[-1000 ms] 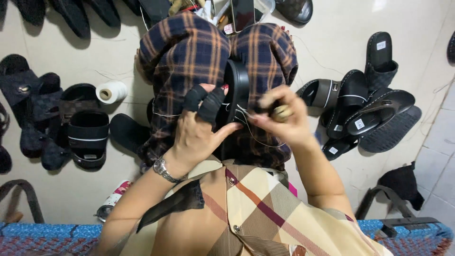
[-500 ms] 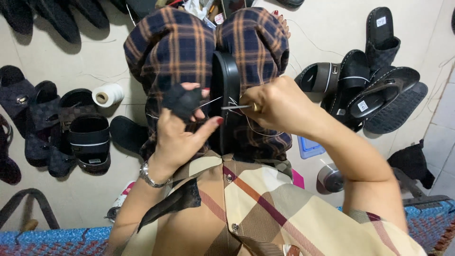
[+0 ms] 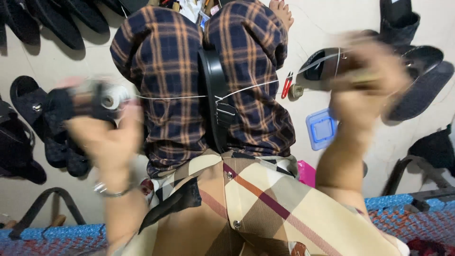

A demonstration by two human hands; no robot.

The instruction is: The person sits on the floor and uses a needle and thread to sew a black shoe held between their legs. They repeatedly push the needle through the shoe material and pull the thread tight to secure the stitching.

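Hands now apart — pale floor, sandals.

Glossy black sandal sole, thin white thread, soft plaid cloth trousers, matt pale floor

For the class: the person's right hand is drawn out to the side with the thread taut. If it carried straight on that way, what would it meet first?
Most likely the black sandals on the floor just beyond the right hand. The hand is motion-blurred and probably above them, so depth is uncertain; it may pass over them.
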